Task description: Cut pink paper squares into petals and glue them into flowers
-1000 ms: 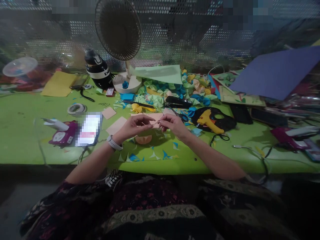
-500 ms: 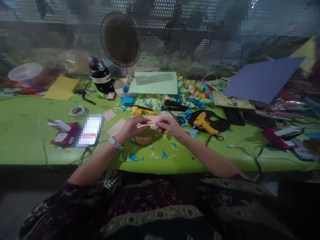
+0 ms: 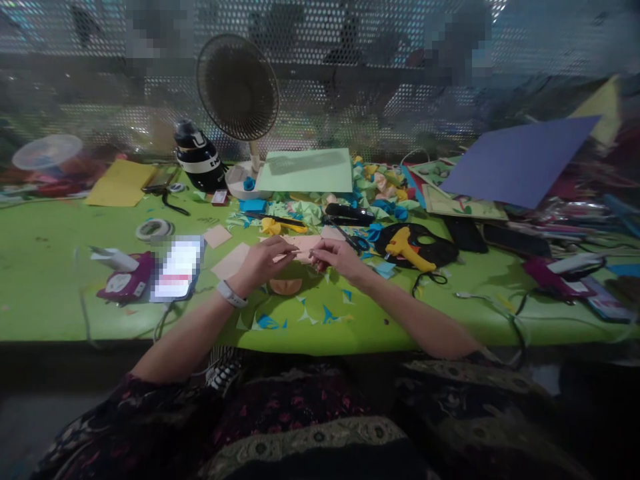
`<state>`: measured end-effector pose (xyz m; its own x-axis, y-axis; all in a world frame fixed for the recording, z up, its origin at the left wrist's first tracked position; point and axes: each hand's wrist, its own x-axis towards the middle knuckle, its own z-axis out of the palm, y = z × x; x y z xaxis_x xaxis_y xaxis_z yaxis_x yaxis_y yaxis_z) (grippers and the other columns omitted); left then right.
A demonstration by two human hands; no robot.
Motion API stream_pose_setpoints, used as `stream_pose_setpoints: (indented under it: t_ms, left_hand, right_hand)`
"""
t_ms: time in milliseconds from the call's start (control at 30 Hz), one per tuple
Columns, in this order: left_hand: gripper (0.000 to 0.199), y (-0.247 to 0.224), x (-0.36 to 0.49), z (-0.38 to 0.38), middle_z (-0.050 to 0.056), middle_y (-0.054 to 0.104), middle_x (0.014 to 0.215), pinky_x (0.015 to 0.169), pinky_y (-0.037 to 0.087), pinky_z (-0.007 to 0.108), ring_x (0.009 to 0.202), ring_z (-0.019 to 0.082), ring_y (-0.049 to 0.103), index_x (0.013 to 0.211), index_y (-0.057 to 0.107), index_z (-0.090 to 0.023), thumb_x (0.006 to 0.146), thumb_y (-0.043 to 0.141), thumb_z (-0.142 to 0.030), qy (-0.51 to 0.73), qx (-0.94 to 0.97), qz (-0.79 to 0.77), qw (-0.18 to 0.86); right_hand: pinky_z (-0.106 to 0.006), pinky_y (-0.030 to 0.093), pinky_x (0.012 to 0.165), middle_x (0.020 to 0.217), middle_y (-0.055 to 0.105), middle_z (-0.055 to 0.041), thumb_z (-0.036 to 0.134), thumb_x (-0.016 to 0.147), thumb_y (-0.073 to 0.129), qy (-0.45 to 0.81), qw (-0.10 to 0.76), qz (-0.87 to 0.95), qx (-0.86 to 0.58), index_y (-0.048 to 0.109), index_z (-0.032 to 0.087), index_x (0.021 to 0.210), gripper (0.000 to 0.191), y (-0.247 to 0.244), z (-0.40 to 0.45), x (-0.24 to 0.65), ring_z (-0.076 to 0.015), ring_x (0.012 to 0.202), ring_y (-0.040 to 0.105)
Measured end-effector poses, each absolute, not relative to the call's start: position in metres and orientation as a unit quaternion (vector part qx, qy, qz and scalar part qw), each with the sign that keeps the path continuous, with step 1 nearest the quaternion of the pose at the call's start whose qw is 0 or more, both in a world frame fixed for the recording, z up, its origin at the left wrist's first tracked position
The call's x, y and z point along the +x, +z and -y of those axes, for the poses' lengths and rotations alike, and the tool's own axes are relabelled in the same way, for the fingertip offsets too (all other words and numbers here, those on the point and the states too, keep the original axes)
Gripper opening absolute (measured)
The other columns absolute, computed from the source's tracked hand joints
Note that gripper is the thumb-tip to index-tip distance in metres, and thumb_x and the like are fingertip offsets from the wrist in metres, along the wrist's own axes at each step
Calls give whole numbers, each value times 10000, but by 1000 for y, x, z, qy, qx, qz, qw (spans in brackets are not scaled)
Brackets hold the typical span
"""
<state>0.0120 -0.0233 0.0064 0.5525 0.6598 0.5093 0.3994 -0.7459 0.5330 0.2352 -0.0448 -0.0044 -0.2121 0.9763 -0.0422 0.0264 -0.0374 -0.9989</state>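
My left hand (image 3: 267,259) and my right hand (image 3: 333,257) meet over the green table (image 3: 45,267), fingers pinched around a small pale piece that looks like pink paper. Its shape is too small to make out. Behind the fingers lies pink paper (image 3: 306,245). A curved peach piece (image 3: 285,287) rests just below my hands. Pink paper squares (image 3: 217,236) are left of them. Blue and green paper scraps (image 3: 327,315) are scattered nearer the table's front edge.
A yellow glue gun (image 3: 407,251) lies on a black pad to the right, near scissors (image 3: 357,241) and a stapler (image 3: 349,214). A phone (image 3: 177,268) and tape roll (image 3: 154,230) sit left. Behind stand a fan (image 3: 237,87) and black bottle (image 3: 200,157).
The whole view has shifted slightly. My left fingers have closed in more, and both hands remain together over the same spot.
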Motion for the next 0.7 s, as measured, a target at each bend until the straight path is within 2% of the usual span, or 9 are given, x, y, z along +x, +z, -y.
stream_pose_setpoints:
  t_ms: [133,333,467,600,700]
  left_hand:
    - [243,5,12,23,111,726,962,758,534,296,865,190,677,994,735,-173,939,572,-345,360,863,-308,173]
    - [229,2,10,23,107,745,992,660,527,258,775,163,685,1021,731,-177,936,569,-315,355,855,-339,169]
    - [223,-1,10,22,103,760,1043,659,533,246,791,164,703,1027,735,-175,932,570,-291,355,850,-351,169]
    - [224,-4,9,20,93,768,1061,691,552,268,821,185,725,1037,746,-184,917,575,-264,356,841,-370,170]
    - [226,-6,9,19,78,774,1053,733,559,276,854,196,737,1036,758,-197,906,582,-254,365,827,-388,180]
  right_hand:
    - [-223,497,495,654,687,-5,484,664,798,559,433,537,-461,654,160,733,361,-4,44,236,-89,480,594]
    - [-218,495,503,640,672,6,475,650,816,558,431,531,-470,654,163,716,358,0,46,236,-82,481,583]
    - [-225,508,524,654,673,4,478,641,832,559,427,528,-475,658,168,722,365,4,49,235,-83,500,582]
    - [-234,513,517,664,682,-14,567,643,813,567,427,525,-469,668,162,721,437,6,49,237,-90,495,586]
    - [-222,491,488,652,683,-26,641,674,760,555,464,500,-476,689,158,732,492,6,44,243,-93,490,587]
